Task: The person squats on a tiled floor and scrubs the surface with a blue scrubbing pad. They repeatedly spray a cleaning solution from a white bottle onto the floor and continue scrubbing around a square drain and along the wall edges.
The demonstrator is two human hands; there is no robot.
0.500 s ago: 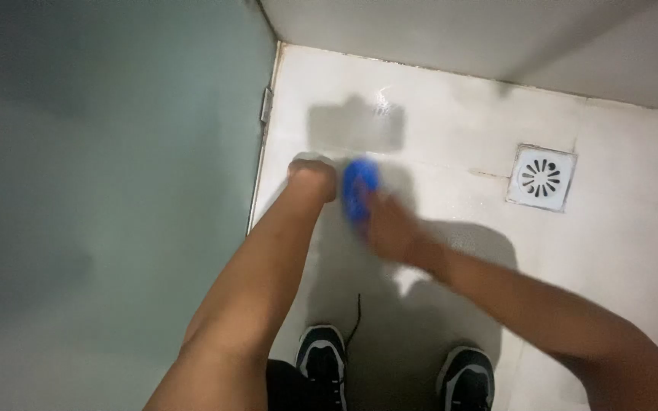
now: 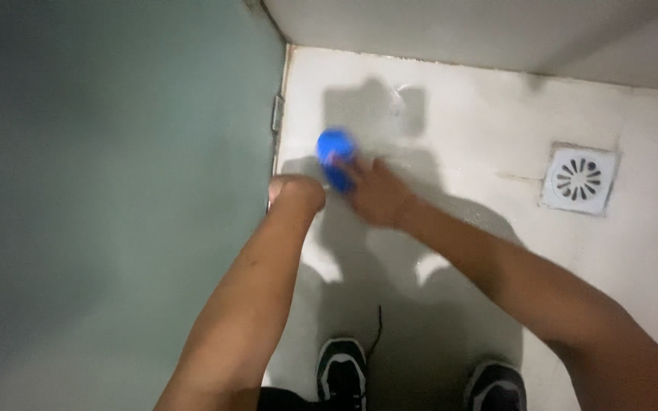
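Note:
My right hand (image 2: 375, 194) grips a round blue object (image 2: 336, 152), blurred by motion, held out above the pale tiled floor (image 2: 451, 137). My left hand (image 2: 295, 192) is curled into a fist just left of it, right beside the edge of the green door (image 2: 116, 205). The fingers of the left hand are hidden from above, so I cannot see whether anything is in them. Both forearms reach forward from the bottom of the view.
A square white floor drain (image 2: 580, 179) sits in the floor at the right. A metal hinge (image 2: 276, 113) is on the door edge. White wall (image 2: 458, 30) runs along the far side. My two dark shoes (image 2: 342, 369) stand at the bottom.
The blue object and my right hand have moved forward and slightly left, away from my left hand. The view has tilted a little.

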